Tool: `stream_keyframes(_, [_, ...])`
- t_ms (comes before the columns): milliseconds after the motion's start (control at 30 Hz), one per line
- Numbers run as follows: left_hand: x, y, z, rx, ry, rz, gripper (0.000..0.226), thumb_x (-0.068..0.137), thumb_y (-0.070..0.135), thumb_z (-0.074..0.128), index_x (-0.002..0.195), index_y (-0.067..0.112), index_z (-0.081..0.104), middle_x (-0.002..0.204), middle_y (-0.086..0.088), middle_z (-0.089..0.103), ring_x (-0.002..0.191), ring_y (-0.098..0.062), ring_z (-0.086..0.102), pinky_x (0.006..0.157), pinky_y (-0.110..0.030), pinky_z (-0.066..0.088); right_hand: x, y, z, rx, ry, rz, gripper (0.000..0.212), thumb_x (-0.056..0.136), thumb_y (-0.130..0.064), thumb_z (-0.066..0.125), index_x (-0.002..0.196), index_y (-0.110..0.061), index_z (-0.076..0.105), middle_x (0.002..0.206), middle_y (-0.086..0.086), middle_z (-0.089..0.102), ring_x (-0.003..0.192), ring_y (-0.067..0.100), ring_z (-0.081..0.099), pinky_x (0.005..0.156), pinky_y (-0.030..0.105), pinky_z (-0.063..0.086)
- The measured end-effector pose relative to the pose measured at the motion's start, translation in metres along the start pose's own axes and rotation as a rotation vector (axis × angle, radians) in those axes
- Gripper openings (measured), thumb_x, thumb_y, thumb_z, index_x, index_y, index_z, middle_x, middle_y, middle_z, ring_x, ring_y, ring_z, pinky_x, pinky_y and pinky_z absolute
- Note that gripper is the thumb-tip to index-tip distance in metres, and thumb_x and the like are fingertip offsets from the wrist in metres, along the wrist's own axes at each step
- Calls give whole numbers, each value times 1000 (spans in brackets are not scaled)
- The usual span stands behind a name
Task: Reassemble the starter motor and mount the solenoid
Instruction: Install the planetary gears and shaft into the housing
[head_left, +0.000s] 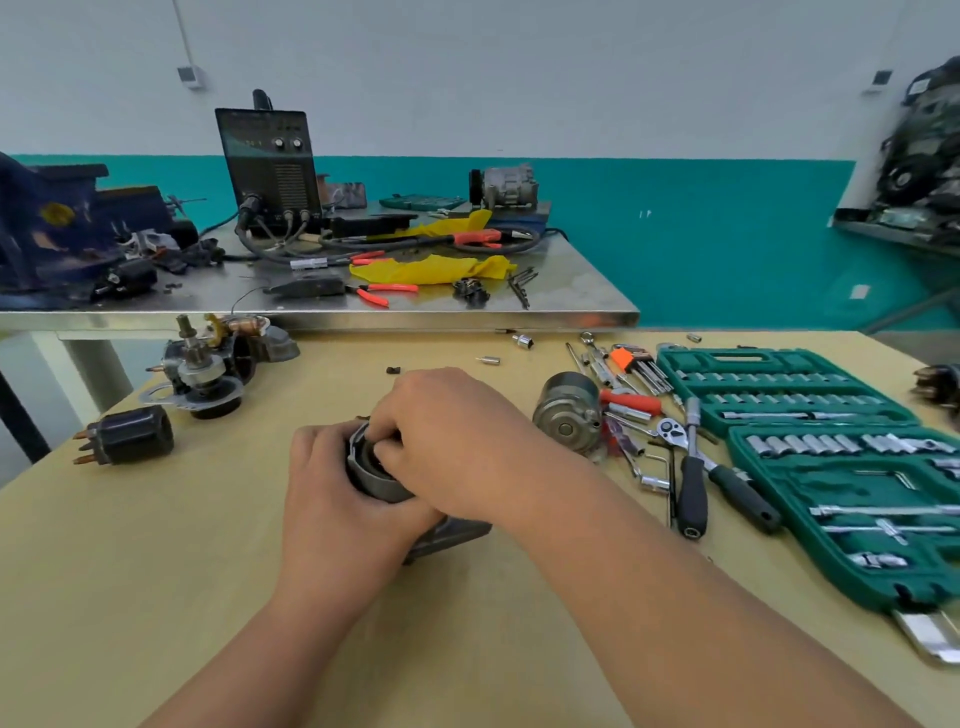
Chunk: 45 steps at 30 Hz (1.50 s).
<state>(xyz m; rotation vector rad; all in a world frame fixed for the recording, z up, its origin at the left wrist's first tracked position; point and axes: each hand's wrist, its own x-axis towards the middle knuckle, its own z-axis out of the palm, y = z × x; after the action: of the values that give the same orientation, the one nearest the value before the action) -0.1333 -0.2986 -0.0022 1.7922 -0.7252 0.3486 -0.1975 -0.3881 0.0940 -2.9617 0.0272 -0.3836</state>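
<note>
no readable text, labels, brands or numbers anywhere

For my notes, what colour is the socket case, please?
The socket case is green; head view.

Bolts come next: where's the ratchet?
Head view, right side: the ratchet lies on the table between the silver cylinder and the green socket case.

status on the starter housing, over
Left hand grips motor housing. Right hand pinches its open rim. Ratchet lies apart, right.
</note>
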Motion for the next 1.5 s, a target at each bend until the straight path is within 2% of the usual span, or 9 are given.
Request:
stream_keyframes(100, [-2,0,1,-12,11,-11,59,38,57,65,90,37,47,93,16,44,85,17,49,65,1,36,-3,2,0,26,-11,-29,20,92,-18,50,84,-24,67,82,0,49,77,21,51,62,33,39])
stream_keyframes(333, [-4,2,6,12,11,-24,53,49,34,77,94,26,51,95,15,41,86,19,45,66,1,34,-11,-4,-4,-67,-40,1,15,89,-12,47,78,-21,50,77,-2,35,65,13,34,53,30,20])
stream_keyframes(533, [-10,6,-1,-17,27,-59,72,35,54,63,100,23,54,98,12,45,89,17,47,69,-2,37,-23,-4,-12,22,-171,57,40,86,-7,41,114,-24,63,123,3,39,107,24,31,80,36,33])
stream_keyframes(767, [-11,3,-9,-72,20,-72,54,38,53,59,90,40,49,95,11,47,85,15,51,66,2,36,-30,-11,-1,-184,-82,-109,38,88,-17,43,121,-27,58,120,-5,51,105,21,35,94,41,33])
stream_keyframes(1033, [-6,-2,-6,-97,-6,-67,61,39,55,67,95,35,53,96,15,48,87,9,54,68,-1,39,-21,-1,3,38,-131,-78,41,90,-10,40,121,-27,61,130,-9,43,113,17,34,104,37,28])
stream_keyframes(1200, [-6,-2,-5,-86,6,-47,57,40,58,70,91,41,50,95,18,46,89,8,53,70,-1,39,-21,16,5,236,-177,-70,40,89,-18,40,116,-36,64,137,-17,32,126,4,21,100,11,19])
stream_keyframes(1267, [-3,-5,-9,-36,19,-22,59,38,61,71,89,43,49,95,18,46,92,11,50,73,1,36,-12,32,6,385,19,32,33,85,-20,44,101,-40,66,131,-19,41,114,-11,34,87,-1,23])
stream_keyframes(1367, [5,-16,-23,39,56,-32,61,38,67,72,89,45,47,95,18,46,94,16,47,75,3,33,13,71,18,405,224,337,30,92,-17,49,114,-29,65,126,-10,58,105,-1,53,85,14,36])
stream_keyframes(1500, [19,-38,-46,102,169,-113,66,45,61,78,99,32,52,95,19,44,89,3,50,75,-13,38,60,78,58,219,-113,472,51,95,-41,49,135,-10,49,137,8,54,119,26,53,96,34,43])
